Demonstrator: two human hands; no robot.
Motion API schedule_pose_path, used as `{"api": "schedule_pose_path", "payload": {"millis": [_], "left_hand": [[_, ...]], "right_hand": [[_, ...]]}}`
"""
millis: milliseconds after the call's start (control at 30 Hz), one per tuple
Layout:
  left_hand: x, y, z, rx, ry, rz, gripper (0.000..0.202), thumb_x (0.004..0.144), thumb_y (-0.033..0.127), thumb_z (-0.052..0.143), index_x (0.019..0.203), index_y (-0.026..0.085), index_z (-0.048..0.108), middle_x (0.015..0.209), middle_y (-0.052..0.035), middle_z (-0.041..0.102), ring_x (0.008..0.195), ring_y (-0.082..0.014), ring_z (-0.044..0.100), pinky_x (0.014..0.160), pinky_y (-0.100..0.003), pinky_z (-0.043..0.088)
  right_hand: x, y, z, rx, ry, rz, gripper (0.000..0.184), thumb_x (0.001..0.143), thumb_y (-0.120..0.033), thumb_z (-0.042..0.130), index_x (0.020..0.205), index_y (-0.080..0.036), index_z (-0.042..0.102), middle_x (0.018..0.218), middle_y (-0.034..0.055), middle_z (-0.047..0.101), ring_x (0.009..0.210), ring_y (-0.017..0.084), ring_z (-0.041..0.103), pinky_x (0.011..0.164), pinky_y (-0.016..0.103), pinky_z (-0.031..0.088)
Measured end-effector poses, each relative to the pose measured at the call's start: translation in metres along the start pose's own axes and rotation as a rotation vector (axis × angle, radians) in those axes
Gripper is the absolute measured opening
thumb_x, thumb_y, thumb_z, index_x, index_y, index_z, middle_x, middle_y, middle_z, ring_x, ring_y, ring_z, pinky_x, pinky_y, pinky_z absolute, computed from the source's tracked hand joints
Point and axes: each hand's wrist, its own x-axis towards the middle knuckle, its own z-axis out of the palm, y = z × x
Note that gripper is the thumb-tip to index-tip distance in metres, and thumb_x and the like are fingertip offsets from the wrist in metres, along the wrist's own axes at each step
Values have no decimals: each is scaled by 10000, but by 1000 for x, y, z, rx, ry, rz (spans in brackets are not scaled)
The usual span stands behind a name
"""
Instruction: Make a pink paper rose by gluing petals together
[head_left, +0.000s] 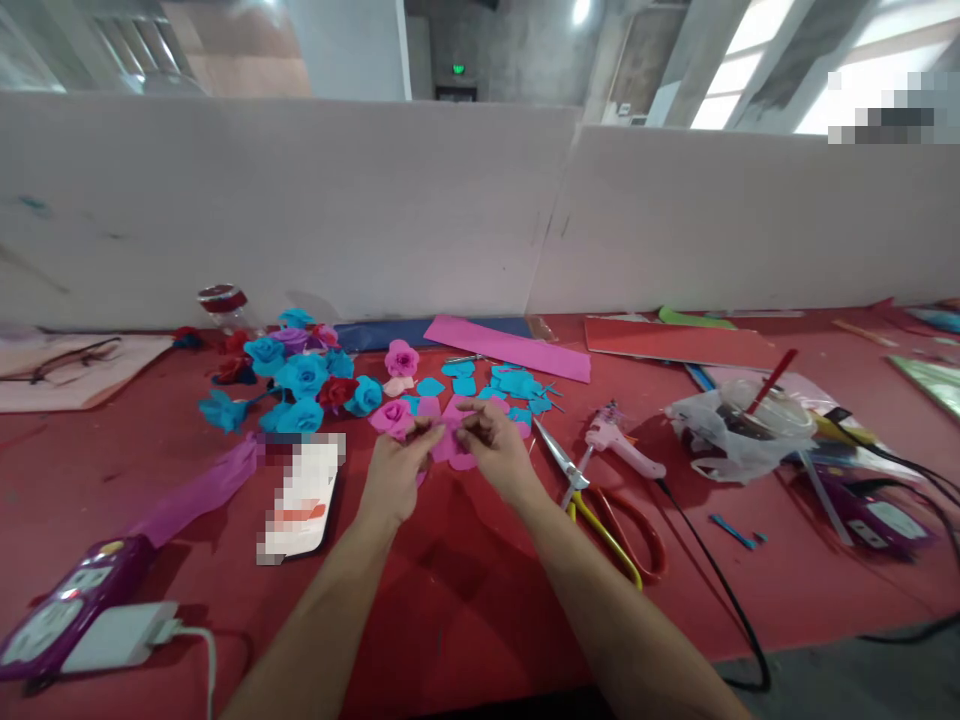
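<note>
In the middle of the head view, both hands are close together over the red table. My left hand (401, 468) pinches the left side of a pink paper petal piece (450, 438). My right hand (496, 448) has its fingers bent onto the right side of that piece. Just beyond my left hand sits a pink paper rose (393, 418), with another pink rose (402, 357) farther back. Loose blue paper petals (517, 381) are scattered behind my right hand. Scissors (577, 480) with red and yellow handles lie open to the right, beside a pink glue gun (622, 445).
Blue, red and purple paper flowers (304, 376) are heaped at left. Nearer me lie a phone (307, 500) and a purple power strip (82, 600). A bagged cup (750, 420) with a red straw stands at right. Pink paper (510, 348) lies before the white partition (300, 210).
</note>
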Motion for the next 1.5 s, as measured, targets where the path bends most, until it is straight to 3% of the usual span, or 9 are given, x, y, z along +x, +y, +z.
{"api": "schedule_pose_path", "payload": {"millis": [200,367,433,533,700,867,1000,1200,1500], "left_hand": [[-4,13,-1,-70,-97,-201,139,572,181,774,664,151,674,619,18,612,526,-58,521,443,-147,379],[-10,23,-2,-51,-31,-540,240,572,84,754,780,190,699,748,26,654,637,-69,596,465,-139,427],[-11,22,-2,-54,-60,-552,219,548,73,763,730,173,692,717,21,647,603,-65,583,442,-140,401],[-10,16,-3,-23,-148,-571,189,527,104,774,681,155,676,619,26,607,474,-44,495,407,-160,344],[-10,-1,3,61,-303,-500,161,563,155,740,697,139,650,515,73,475,376,-7,304,385,-175,218],[-13,-21,14,183,-259,-412,207,564,125,713,751,141,625,662,14,583,491,-50,451,430,-191,251],[-15,-33,21,208,-202,-386,235,559,82,690,765,160,611,599,23,563,505,-83,497,459,-203,311],[-15,-43,24,240,-185,-337,219,593,42,604,775,161,633,539,43,523,485,-79,462,473,-195,334],[-9,-58,18,371,-215,-246,162,578,105,641,734,148,652,851,-78,688,797,-181,621,700,-275,468]], "right_hand": [[-10,-24,-14,-409,-57,-74,231,797,-154,513,1010,-192,594,791,3,647,706,124,606,651,232,467],[-41,-56,-93,-999,188,121,302,839,-154,419,1075,-182,606,1071,86,645,983,197,583,878,321,430],[-50,-57,-131,-1156,289,257,383,757,-123,496,1131,-114,578,1187,201,554,1127,336,485,920,484,369],[-53,-45,-165,-1438,217,550,483,693,-157,561,1174,-126,538,1185,220,526,1123,416,470,836,563,389],[-47,-19,-173,-1471,166,481,457,694,-126,536,1147,-73,533,1176,238,519,1016,333,555,811,435,435],[-51,-26,-187,-1431,170,379,244,720,-157,499,920,-72,610,981,194,613,967,298,561,810,376,431],[-71,-52,-177,-1275,108,373,290,857,-315,381,878,-120,595,769,102,642,720,207,595,650,321,462],[-117,-72,-108,-595,-160,453,442,875,-539,368,695,-163,516,526,-10,492,465,98,433,461,230,354],[-134,-53,-68,-705,-223,381,265,904,-393,409,814,-190,553,532,-35,463,505,127,463,514,246,384]]}}
